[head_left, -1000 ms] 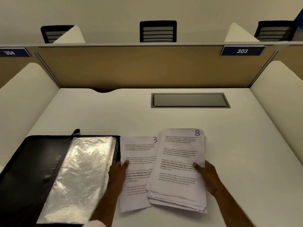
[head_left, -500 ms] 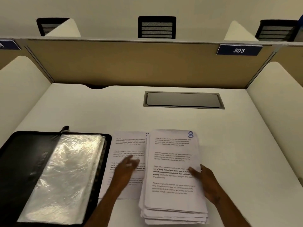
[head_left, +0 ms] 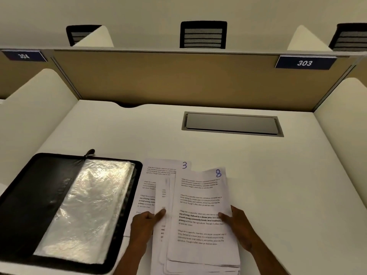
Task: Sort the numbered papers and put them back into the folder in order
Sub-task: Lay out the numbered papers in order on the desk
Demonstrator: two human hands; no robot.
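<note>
**Loose Sheets Beside the Open Folder: Handling Notes**

The stack of white printed sheets [head_left: 200, 231] lay on the white desk [head_left: 278, 185] just to the right of the open black zip folder [head_left: 39, 195], with the sheet marked 8 [head_left: 202, 195] on top. A single sheet marked 3 [head_left: 158, 171] lay flat between the stack and the folder, partly under the stack's left edge.

The left hand [head_left: 145, 225] was half closed at the stack's left edge, thumb on top, pinching up one or more upper sheets; how many could not be told. The right hand [head_left: 238, 227] lay narrow and flat, fingers pressing on the right margin of the top sheet.

The sheets appeared light, thin and limp, and the lifted page bowed along its length. They would likely slide over one another and crease if gripped mid-page. The best hold was judged to be a side edge or corner, one sheet at a time, with the stack pinned by the other hand.

The clear glossy plastic sleeves [head_left: 85, 209] in the folder looked slippery and flexible. To the right of the folder and further back, a grey recessed cable hatch [head_left: 232, 124] sat well apart from the papers. Nothing stood between the stack and the folder except the sheet marked 3.
</note>
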